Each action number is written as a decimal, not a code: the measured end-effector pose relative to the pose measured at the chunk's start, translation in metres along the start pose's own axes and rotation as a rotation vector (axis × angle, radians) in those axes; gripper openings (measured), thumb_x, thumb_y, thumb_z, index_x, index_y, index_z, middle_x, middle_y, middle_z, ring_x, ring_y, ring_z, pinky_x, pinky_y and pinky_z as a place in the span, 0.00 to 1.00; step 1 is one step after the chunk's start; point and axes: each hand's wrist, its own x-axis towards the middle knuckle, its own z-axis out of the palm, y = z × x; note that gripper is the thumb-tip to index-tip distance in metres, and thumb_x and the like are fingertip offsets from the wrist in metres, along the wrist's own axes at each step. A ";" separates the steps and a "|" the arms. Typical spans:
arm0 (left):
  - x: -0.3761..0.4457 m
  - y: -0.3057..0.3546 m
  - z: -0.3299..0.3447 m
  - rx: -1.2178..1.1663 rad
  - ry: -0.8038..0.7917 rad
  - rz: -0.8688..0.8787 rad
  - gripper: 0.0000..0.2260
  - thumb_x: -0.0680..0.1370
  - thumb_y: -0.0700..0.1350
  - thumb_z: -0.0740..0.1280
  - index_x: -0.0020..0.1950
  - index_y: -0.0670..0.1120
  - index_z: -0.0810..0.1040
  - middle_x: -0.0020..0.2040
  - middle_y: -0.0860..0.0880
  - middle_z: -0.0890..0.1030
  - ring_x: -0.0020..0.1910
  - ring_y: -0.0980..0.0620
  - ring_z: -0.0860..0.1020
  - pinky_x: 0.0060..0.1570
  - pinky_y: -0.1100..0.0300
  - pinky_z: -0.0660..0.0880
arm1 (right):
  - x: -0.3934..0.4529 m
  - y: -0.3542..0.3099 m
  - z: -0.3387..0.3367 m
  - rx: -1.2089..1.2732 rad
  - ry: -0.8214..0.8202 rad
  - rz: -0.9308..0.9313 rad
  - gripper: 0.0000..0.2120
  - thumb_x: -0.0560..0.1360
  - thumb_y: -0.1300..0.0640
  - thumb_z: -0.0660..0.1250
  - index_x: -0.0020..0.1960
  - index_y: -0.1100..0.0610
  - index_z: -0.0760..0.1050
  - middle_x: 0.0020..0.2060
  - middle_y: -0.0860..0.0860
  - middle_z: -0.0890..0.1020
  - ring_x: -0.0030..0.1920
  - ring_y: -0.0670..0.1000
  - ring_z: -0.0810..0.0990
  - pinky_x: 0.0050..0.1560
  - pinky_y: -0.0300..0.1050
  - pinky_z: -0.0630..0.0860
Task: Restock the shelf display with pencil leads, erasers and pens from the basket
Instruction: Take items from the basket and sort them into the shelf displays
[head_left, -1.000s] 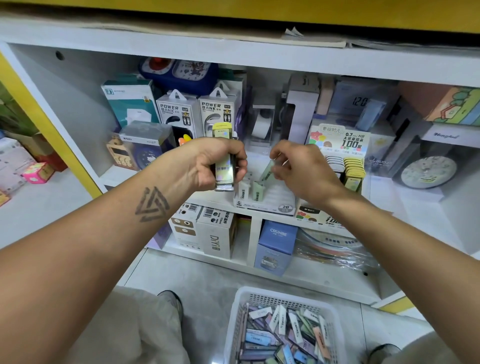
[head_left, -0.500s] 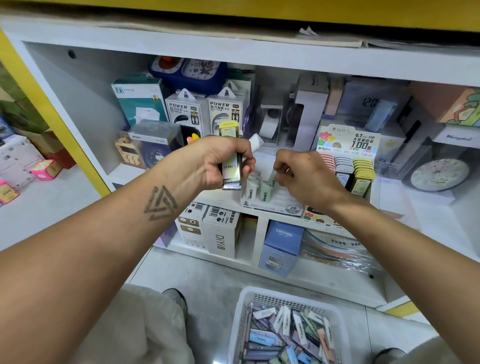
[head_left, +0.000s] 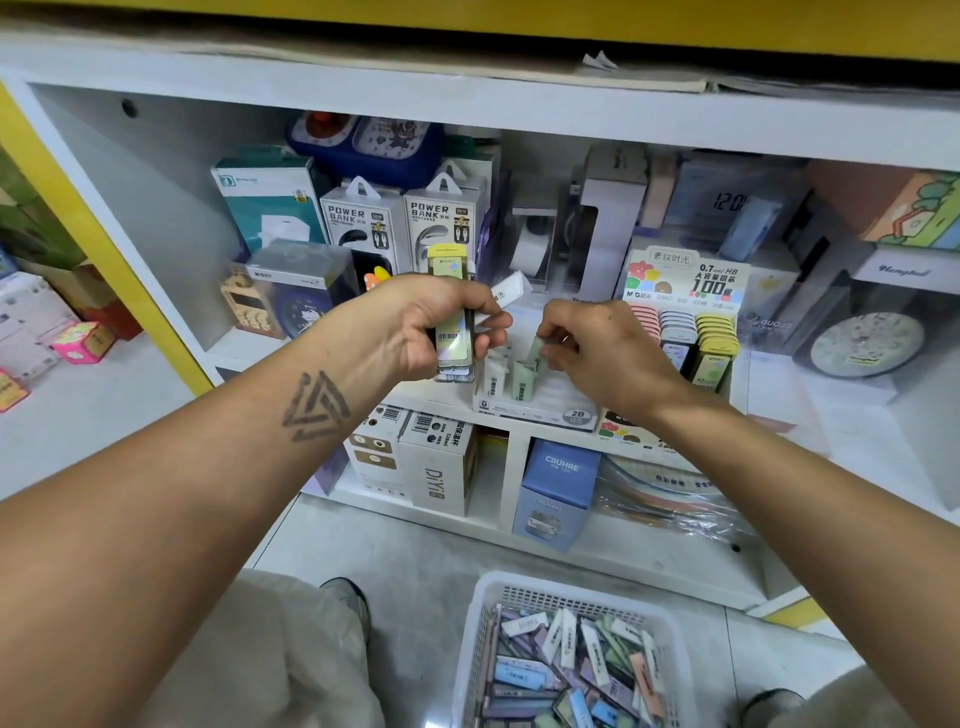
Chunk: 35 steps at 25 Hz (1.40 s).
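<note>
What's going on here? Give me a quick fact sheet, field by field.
Setting: white shop shelf stocked with boxed goods
Left hand: grips a stack of pencil lead cases, yellow-capped one on top
Right hand: pinches a pale green case over the 2B display tray
Beside the tray: 0.7 mm HB lead display, with pink, white and yellow rows
Floor: white basket holding more stationery

basket (head_left: 519, 613) on floor, before shelf (head_left: 467, 104) | lead display (head_left: 685, 332) perhaps right of eraser tray (head_left: 535, 410)
</note>
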 end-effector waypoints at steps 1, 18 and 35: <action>0.000 0.000 0.000 -0.001 0.001 0.000 0.02 0.78 0.35 0.63 0.49 0.40 0.75 0.40 0.43 0.82 0.27 0.51 0.80 0.23 0.66 0.73 | 0.000 0.002 -0.001 0.005 0.012 0.011 0.04 0.75 0.65 0.71 0.46 0.58 0.78 0.37 0.53 0.82 0.39 0.54 0.83 0.43 0.52 0.80; 0.001 -0.001 0.002 0.011 -0.011 0.001 0.02 0.78 0.35 0.64 0.49 0.39 0.75 0.40 0.43 0.83 0.26 0.52 0.80 0.22 0.67 0.73 | 0.001 -0.003 -0.001 -0.006 -0.176 0.016 0.06 0.77 0.63 0.68 0.50 0.54 0.82 0.43 0.52 0.85 0.45 0.52 0.83 0.49 0.51 0.81; 0.001 -0.001 0.004 0.109 -0.118 -0.074 0.05 0.78 0.36 0.65 0.52 0.38 0.77 0.40 0.40 0.82 0.27 0.52 0.80 0.24 0.67 0.74 | 0.010 -0.016 -0.027 0.892 0.075 0.455 0.07 0.76 0.66 0.70 0.53 0.68 0.81 0.37 0.61 0.83 0.32 0.50 0.82 0.36 0.37 0.81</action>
